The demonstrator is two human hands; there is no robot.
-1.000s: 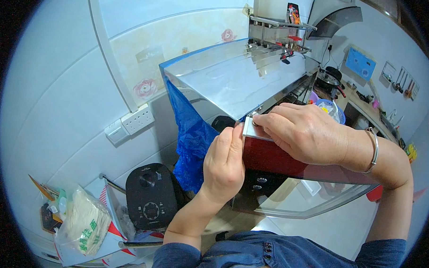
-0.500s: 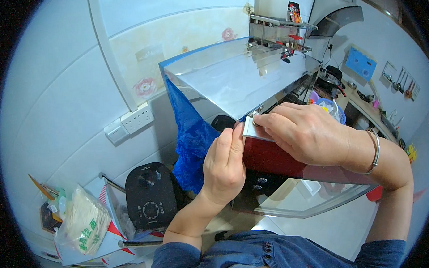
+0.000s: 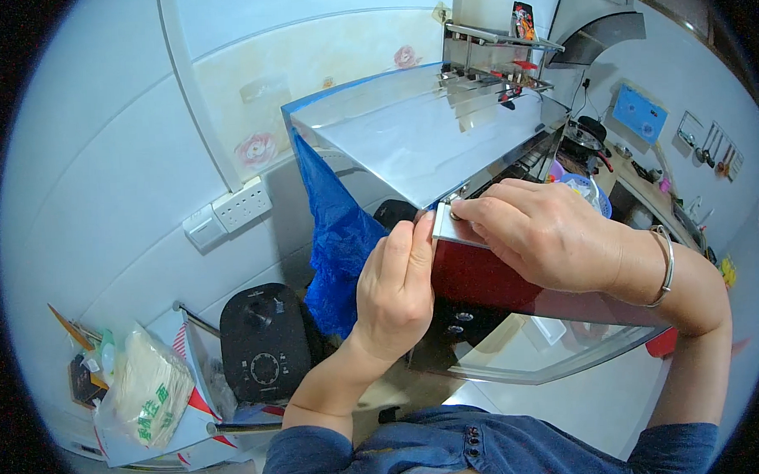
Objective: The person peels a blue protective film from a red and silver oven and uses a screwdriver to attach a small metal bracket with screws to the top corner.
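Observation:
A dark red, glossy cabinet door (image 3: 481, 282) with a silver metal end cap (image 3: 456, 229) hangs open in front of me. My left hand (image 3: 396, 295) is closed along the end cap's left side, fingers upright and pressed together, the thumb mostly hidden. From the right, my right hand (image 3: 547, 238) reaches over the top of the cap. Its thumb and forefinger are pinched at a small round metal piece (image 3: 455, 217), mostly covered by the fingertips. Just behind them is the front corner of a cabinet with a shiny steel top (image 3: 418, 144).
Blue plastic film (image 3: 334, 247) hangs off the cabinet's left side. A black appliance (image 3: 265, 345) stands at lower left beside a bag of noodles (image 3: 155, 391). Wall sockets (image 3: 240, 207) sit above. A metal rack (image 3: 494, 45) stands at the back, and a pan (image 3: 581, 142) lies farther right.
Almost nothing differs. Both hands keep their place at the door's corner, with the right fingertips shifted very slightly on the metal cap.

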